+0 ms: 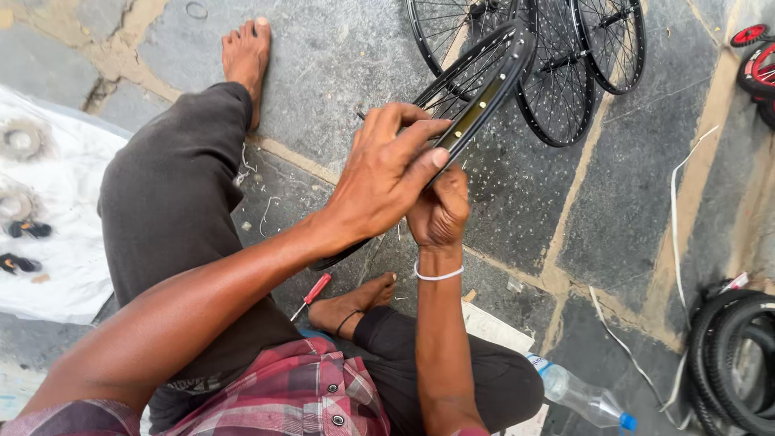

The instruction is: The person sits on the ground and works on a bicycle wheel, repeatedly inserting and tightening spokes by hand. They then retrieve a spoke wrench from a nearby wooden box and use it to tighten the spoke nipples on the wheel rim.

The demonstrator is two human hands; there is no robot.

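Both hands clamp one black bicycle wheel rim point(476, 97), seen from the head camera: left hand point(383, 173) closed over the rim's near edge from above, fingers curled round its outer channel, thumb laid along the side; right hand point(440, 211) wrapped beneath at 6 o'clock of the left, knuckles up, a white band on its wrist. Rim stands tilted on edge before the seated person, its far arc running up to 1 o'clock, spokes visible inside. Beyond it, at 12 to 1 o'clock, more spoked wheels point(565, 73) lie on the stone floor point(638, 186). Red-handled screwdriver point(313, 294) rests at 7 o'clock of the hands, just beside a bare foot. Clear plastic bottle point(581, 396) with blue cap lies at 4 o'clock; stacked black tyres point(735, 355) at 3 to 4 o'clock; white sheet point(64, 202) bearing small parts at 9 o'clock. Handling note: judged from the grip, the work goes best with the rim braced steady, thumb pressure kept even, fingers clear of the spokes.
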